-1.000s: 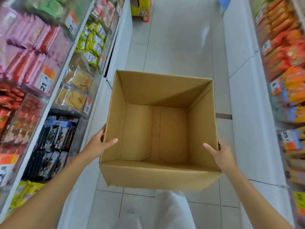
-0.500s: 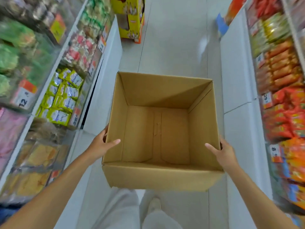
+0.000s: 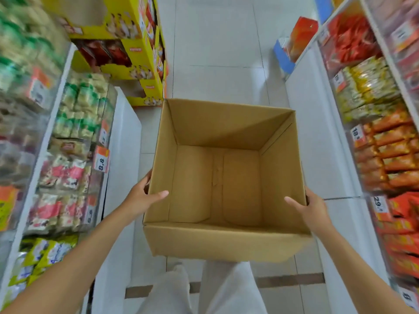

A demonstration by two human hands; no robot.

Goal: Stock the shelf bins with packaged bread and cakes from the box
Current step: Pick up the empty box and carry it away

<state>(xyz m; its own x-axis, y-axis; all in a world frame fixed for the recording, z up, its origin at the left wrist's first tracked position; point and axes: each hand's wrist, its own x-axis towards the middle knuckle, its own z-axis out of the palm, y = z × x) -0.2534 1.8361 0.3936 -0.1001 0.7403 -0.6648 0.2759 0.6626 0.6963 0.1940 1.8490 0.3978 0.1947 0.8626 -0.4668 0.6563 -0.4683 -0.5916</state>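
A person held an open brown box [image 3: 226, 243] over the floor [image 3: 215, 41], the left grip [image 3: 145, 198] on its left wall and the right grip [image 3: 310, 207] on its right wall, thumbs inside, between a left shelf [image 3: 122, 155] and a right shelf [image 3: 317, 132] full of snack packs.

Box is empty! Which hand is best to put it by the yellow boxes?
Left, probably: the yellow boxes stand ahead, nearer the left hand. The right hand grips the cardboard box too, so both would lower it.

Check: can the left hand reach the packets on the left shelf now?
Probably not yet: the left hand grips the box, which it carries with the right hand. The packets sit beside it, nothing between.
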